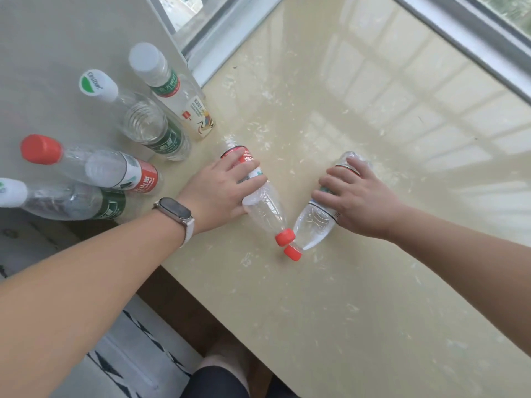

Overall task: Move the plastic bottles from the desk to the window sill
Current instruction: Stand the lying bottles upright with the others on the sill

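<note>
My left hand (221,189) grips a clear red-capped bottle (265,209) with a red label, its base resting on the cream window sill (359,297). My right hand (356,196) holds a second clear red-capped bottle (314,224) around its middle, base also down on the sill. Both bottles lean toward me and their red caps nearly touch. Several more bottles stand in a group at the left end of the sill against the grey wall (57,38): a white-capped one (169,87), a green-labelled one (143,122), a red-capped one (94,165) and another green-labelled one (66,201).
The window frame (474,50) runs along the sill's far edge. Below the sill's near edge lie a brown strip and a patterned floor (120,354). My knee (218,380) shows at the bottom. A watch (175,212) sits on my left wrist.
</note>
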